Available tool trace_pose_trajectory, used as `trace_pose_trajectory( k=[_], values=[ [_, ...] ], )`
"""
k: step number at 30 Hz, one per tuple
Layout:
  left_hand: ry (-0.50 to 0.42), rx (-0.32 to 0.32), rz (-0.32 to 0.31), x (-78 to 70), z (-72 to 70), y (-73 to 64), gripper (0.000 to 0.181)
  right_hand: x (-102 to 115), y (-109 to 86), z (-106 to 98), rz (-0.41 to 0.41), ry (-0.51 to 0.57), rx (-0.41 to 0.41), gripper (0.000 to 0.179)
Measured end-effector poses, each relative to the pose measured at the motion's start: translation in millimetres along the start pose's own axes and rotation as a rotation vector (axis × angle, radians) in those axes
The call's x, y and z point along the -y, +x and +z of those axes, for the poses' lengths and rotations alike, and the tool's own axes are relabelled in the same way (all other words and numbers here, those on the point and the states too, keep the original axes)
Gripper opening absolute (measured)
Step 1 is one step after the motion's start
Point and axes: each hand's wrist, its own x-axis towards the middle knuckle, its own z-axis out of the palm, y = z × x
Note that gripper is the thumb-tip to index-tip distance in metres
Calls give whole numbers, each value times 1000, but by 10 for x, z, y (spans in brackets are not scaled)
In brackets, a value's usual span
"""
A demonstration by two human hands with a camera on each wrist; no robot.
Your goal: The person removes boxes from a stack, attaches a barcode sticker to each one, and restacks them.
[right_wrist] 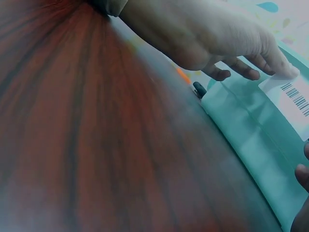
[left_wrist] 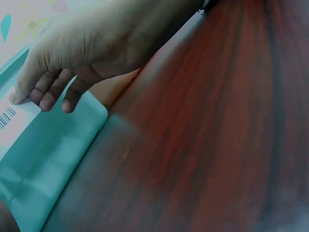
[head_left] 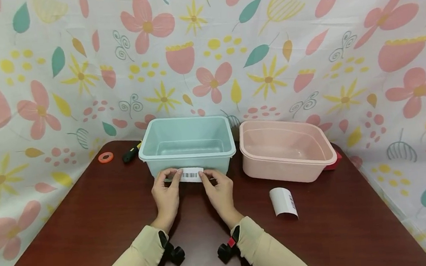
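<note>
A white label with a printed barcode [head_left: 191, 175] spans the gap between the two hands, in front of the outer wall of a light blue plastic bin [head_left: 219, 162]. Its left end is pinched between thumb and fingers of my left hand [head_left: 166, 196]. My right hand [head_left: 220, 192] pinches the opposite end the same way. In the left wrist view the label [left_wrist: 10, 121] lies along the bin's side under the thumb. From the right wrist, one corner of the label [right_wrist: 294, 101] bends up at the thumb tip.
Right of the blue bin stands a pink bin [head_left: 278, 168], with a red object [head_left: 333, 163] partly hidden behind it. A curled white label [head_left: 281, 201] lies on the dark wooden table [head_left: 91, 230]. At the back left are an orange ring [head_left: 100, 158] and a black-and-yellow tool [head_left: 130, 154].
</note>
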Motion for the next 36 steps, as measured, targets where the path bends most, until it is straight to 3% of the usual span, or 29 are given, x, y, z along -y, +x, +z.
trace_pose_trajectory(
  k=[4, 10, 18, 25, 36],
  values=[
    [15, -5, -6, 188, 14, 17, 13, 0, 12, 35, -35, -32, -23, 11],
    [22, -3, 16, 271, 20, 29, 16, -3, 22, 84, -52, -49, -55, 11],
    [106, -41, 80, 311, 63, 71, 17, -2, 69, 118, -121, -94, -128, 10],
    [184, -73, 86, 317, 83, 86, 19, -13, 108, 161, -175, -114, -158, 10],
    [205, -93, 105, 330, 102, 99, 20, -2, 119, 189, -191, -127, -190, 14]
  ],
)
